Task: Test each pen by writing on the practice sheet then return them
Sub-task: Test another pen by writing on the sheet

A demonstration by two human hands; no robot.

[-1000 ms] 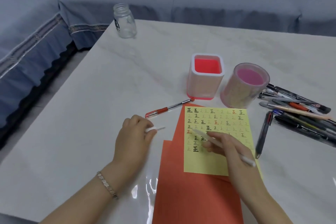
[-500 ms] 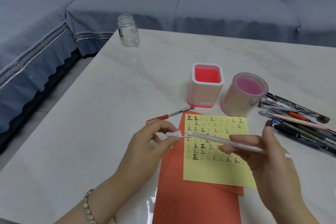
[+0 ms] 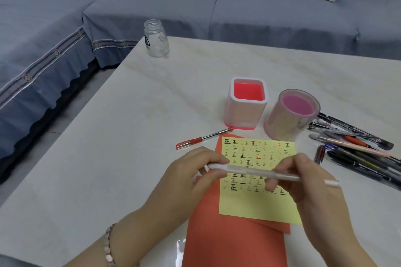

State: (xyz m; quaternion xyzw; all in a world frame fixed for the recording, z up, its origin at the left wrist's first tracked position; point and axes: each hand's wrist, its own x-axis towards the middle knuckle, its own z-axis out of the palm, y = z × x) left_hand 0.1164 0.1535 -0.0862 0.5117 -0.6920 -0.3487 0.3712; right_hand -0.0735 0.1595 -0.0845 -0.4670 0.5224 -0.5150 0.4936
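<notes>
A white pen [image 3: 258,172] lies level above the yellow practice sheet [image 3: 256,204], held at both ends. My left hand [image 3: 191,178] pinches its capped tip end; my right hand [image 3: 303,182] grips the barrel. The sheet carries rows of written characters and rests on orange paper [image 3: 230,243]. A red pen [image 3: 202,138] lies on the table left of the sheet. Behind the sheet stand a square pink pen holder [image 3: 246,115] and a round pink pen holder [image 3: 288,123], both showing no pens inside.
A pile of several pens [image 3: 355,149] lies at the right of the white table [image 3: 108,147]. A small glass jar [image 3: 156,39] stands at the far left corner. A blue sofa [image 3: 195,2] runs behind and along the left.
Both hands lifted off the sheet. My left hand brought the cap to the pen tip, and the cap now sits on the pen. The view tilted up a little.
</notes>
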